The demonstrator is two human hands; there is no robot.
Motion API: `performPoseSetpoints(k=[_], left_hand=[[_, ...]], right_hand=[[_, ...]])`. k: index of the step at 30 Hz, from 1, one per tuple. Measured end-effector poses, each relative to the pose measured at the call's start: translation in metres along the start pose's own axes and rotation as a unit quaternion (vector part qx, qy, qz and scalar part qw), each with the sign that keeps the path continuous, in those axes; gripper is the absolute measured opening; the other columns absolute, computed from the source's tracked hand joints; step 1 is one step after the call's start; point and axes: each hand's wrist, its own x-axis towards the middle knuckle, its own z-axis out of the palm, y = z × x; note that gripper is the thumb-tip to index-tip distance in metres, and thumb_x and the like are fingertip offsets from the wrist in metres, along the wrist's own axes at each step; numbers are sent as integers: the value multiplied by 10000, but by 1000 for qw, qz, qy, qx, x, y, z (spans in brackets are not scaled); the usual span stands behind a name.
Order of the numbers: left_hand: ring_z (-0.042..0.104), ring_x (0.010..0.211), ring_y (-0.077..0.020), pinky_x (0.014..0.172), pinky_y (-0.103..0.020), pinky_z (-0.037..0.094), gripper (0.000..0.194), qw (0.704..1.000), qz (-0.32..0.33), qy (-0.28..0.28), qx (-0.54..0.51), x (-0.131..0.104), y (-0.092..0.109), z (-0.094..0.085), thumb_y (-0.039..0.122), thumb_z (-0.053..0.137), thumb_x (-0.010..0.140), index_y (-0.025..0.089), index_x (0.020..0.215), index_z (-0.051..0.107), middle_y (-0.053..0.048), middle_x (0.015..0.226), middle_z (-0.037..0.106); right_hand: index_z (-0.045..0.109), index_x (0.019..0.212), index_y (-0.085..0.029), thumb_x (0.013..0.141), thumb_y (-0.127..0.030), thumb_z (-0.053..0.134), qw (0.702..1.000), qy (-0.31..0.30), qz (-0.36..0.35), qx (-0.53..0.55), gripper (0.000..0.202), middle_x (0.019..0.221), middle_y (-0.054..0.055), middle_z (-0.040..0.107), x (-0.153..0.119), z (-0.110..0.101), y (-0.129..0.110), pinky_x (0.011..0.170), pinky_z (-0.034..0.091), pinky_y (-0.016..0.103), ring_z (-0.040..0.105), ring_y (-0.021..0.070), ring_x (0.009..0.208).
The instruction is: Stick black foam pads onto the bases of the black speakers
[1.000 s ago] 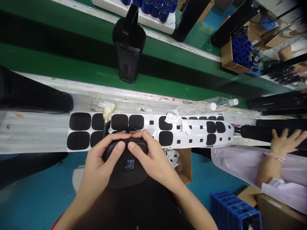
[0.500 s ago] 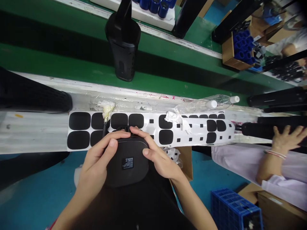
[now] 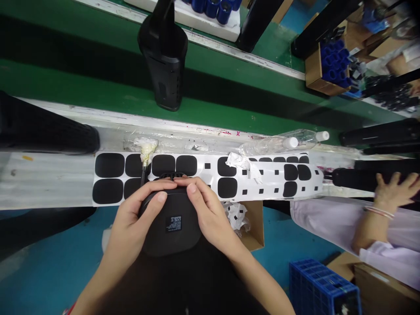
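Note:
A black device point(image 3: 172, 236) with a rounded square base and a small printed label is held close to my body at the bench edge. My left hand point(image 3: 136, 218) grips its left side, fingers over the far edge and thumb on the flat face. My right hand point(image 3: 210, 210) is wrapped round the right side in the same way, and the fingertips of both hands nearly meet. Just beyond lies a white sheet point(image 3: 210, 175) of black rounded-square pads. A brush with a yellowed, wrapped head point(image 3: 146, 148) rests on it, its handle partly behind my left hand.
Another black device point(image 3: 166, 65) stands on the green conveyor point(image 3: 98, 83). Clear bottles point(image 3: 272, 144) and crumpled paper point(image 3: 241, 162) lie to the right. Black columns are at both sides. A co-worker's hand point(image 3: 393, 192) is at far right, above a blue crate point(image 3: 323, 284).
My right hand has slid left along the device's far edge, closer to my left hand. The black device on the conveyor has shifted slightly left.

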Motion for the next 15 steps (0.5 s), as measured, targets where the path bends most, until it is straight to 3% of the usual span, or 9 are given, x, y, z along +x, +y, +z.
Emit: performPoseSetpoints(k=[5,10,13,15], left_hand=[[658,1145,-225,1031,-283,494,206,1000,16,-4,2,-1,-1,0,484,666,907,355,1021,779,44,1165,759],[634,1208,-239,1049,-290,478,236,1000,16,4,12,-1,0,1,500,640,920,350,1037,780,42,1166,762],[623,1223,-265,1082,-333,461,267,1000,-3,4,0,-1,-1,0,521,664,896,323,1029,784,19,1201,755],[625,1228,-286,1110,-367,451,363,998,-33,14,-59,0,-4,0,580,636,888,287,1039,787,-10,1261,735]], right_hand=[[614,1256,-291,1067,-403,460,998,-51,-18,-28,268,1345,-18,656,1,-2,-1,1207,325,289,497,117,1390],[551,1332,-312,1044,-382,515,997,-75,-24,-20,299,1408,-6,605,1,-10,0,1183,383,307,528,131,1363],[514,1384,-339,976,-387,640,995,-94,-16,-24,431,1550,3,482,-4,-14,7,1258,288,367,370,166,1500],[471,1438,-350,892,-407,747,994,-108,19,-25,614,1655,13,325,-8,-16,14,1287,216,429,233,215,1567]])
